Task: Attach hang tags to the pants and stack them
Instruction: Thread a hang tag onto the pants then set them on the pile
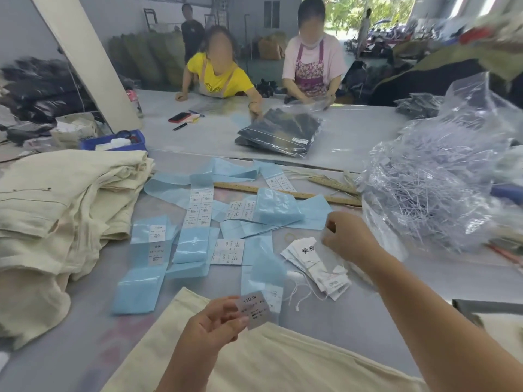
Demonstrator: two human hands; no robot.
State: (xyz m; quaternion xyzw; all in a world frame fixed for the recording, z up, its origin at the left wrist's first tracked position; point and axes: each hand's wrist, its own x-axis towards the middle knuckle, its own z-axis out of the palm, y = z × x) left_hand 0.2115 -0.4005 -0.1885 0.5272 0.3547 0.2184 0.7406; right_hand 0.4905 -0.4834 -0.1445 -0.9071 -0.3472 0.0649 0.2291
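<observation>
My left hand (216, 321) pinches a small white label sticker (254, 309) printed "1103#", held above a cream pair of pants (277, 360) lying in front of me. My right hand (346, 236) hovers with curled fingers just right of a fanned bunch of white hang tags (314, 264) with strings; whether it holds anything I cannot tell. A pile of cream pants (56, 210) lies at the left. Blue backing strips with label stickers (198, 210) are scattered over the grey table (85, 335).
A clear plastic bag of tag fasteners (430, 193) bulges at the right. A wooden ruler (285, 192) lies behind the strips. Across the table two people handle bagged dark garments (283, 131). A blue bin (113, 141) sits at the back left.
</observation>
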